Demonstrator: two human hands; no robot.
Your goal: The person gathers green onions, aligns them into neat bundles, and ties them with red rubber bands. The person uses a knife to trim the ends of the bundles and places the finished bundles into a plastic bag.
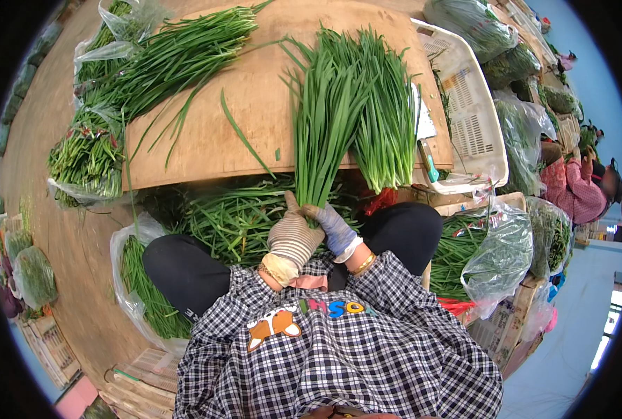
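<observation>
My left hand [295,235], in a striped knit glove, is closed around the lower stalks of a bunch of garlic chives [324,131]. From the other side, my right hand [336,228] in a bluish-grey glove grips the same stalk ends. The leaves point away from me and rest on a wooden board [253,120]. Right beside the held bunch lies a second chive bunch [387,120], its pale ends over the board's near edge. A cleaver [423,123] with a green-and-wood handle is partly hidden by that bunch.
A larger chive pile [185,57] covers the board's far left. Loose leaves [232,220] lie below the board, between my knees. A white plastic crate [468,105] stands at the right. Bagged chives [154,293] sit by my left knee. A person [578,183] sits farther right.
</observation>
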